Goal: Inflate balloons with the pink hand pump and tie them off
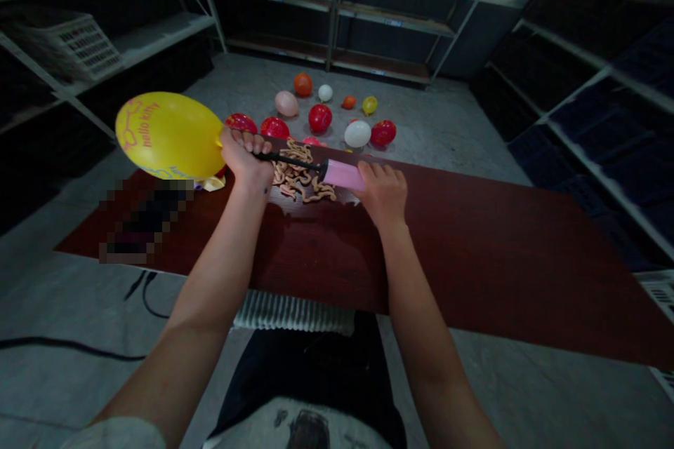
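Note:
A large inflated yellow balloon [171, 135] with printed lettering extends to the left of my left hand [246, 153]. That hand is closed around the balloon's neck and the black end of a hand pump; the join is hidden by my fingers. From there the pump's black rod runs right to its pink barrel [342, 174]. My right hand [384, 191] is wrapped around the barrel's right end. Beneath the pump, a heap of thin tan twisted pieces [300, 175] lies on the dark red table [474, 245].
Several blown-up balloons, among them a red balloon [319, 118] and a white balloon [358, 133], lie on the floor beyond the table. A blurred-out dark object [147, 221] rests at the table's left. Metal shelves [390, 17] stand around, and a black cable [74, 345] crosses the floor.

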### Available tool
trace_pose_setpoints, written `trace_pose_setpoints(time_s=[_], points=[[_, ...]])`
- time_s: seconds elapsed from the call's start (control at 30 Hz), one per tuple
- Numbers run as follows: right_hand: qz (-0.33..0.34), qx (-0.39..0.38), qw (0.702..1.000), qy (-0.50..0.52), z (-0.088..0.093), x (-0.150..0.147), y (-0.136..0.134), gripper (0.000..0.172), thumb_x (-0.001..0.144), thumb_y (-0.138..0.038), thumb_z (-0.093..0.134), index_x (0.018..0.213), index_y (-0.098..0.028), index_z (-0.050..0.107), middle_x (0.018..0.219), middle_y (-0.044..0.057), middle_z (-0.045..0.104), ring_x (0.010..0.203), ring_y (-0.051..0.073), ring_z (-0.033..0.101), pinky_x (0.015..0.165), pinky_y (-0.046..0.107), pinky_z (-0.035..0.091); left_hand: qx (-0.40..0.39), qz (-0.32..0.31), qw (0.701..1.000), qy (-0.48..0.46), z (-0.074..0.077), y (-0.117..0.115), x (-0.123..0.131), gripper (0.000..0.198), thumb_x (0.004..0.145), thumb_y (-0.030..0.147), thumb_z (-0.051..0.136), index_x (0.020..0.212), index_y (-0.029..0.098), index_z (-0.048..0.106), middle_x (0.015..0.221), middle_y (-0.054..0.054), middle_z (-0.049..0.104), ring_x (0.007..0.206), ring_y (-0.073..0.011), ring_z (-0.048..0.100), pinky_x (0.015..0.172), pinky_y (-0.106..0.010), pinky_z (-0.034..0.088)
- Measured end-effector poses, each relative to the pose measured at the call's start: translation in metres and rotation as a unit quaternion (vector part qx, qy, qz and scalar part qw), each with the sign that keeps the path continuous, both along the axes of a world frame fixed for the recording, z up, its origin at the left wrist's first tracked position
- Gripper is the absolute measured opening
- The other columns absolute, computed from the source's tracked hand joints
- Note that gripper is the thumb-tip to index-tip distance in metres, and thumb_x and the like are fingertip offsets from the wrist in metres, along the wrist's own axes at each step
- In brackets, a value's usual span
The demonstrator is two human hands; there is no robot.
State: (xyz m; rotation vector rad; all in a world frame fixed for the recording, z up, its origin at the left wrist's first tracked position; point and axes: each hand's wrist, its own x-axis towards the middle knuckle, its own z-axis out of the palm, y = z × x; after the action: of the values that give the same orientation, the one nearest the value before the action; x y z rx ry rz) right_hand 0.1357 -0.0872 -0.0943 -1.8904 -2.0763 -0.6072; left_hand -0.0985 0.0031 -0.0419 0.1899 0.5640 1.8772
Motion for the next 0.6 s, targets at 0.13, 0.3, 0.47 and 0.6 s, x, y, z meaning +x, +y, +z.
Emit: trace_pose_setpoints(time_s=[0.13,0.3,0.47,0.6], points=[[-0.013,-0.004,1.000,0.010,-0.001,0.013,0.001,0.038,0.091,-0.034,0.062,0.126,-0.021,0.062,0.108,0.012,0.072,0.099,0.029,0.060,0.082,0.039,0.035,-0.006,0.021,0.999,0.024,0.005,0.002,-0.012,0.048,0.109,0.027,0.035,0.062,0.020,0.023,0.047,0.006,0.021,0.034,-0.0070,0.023,0.040,-0.023,0.023],[-0.008,0.007,1.000,0.028,-0.001,0.020,-0.001,0.038,0.089,-0.037,0.065,0.123,-0.021,0.064,0.106,0.011,0.073,0.095,0.027,0.063,0.079,0.037,0.037,0.022,0.024,0.997,0.069,0.006,0.000,-0.021,0.052,0.104,0.034,0.048,0.060,0.020,0.024,0.046,0.005,0.024,0.035,-0.0080,0.025,0.041,-0.025,0.026],[0.014,-0.041,0.997,0.062,0.001,0.015,-0.008,0.037,0.085,-0.044,0.067,0.114,-0.021,0.066,0.101,0.007,0.075,0.084,0.023,0.067,0.068,0.032,0.037,0.060,0.020,0.995,0.082,0.015,-0.012,-0.016,0.055,0.108,0.038,0.043,0.061,0.019,0.023,0.047,0.005,0.022,0.036,-0.0078,0.024,0.042,-0.025,0.022],[0.016,-0.075,0.996,0.053,0.007,0.004,-0.012,0.038,0.083,-0.049,0.067,0.110,-0.021,0.066,0.097,0.007,0.076,0.079,0.023,0.067,0.064,0.031,0.035,0.085,0.016,0.995,0.054,0.022,-0.021,-0.002,0.054,0.112,0.033,0.033,0.062,0.019,0.022,0.049,0.005,0.018,0.037,-0.0076,0.019,0.042,-0.025,0.017]])
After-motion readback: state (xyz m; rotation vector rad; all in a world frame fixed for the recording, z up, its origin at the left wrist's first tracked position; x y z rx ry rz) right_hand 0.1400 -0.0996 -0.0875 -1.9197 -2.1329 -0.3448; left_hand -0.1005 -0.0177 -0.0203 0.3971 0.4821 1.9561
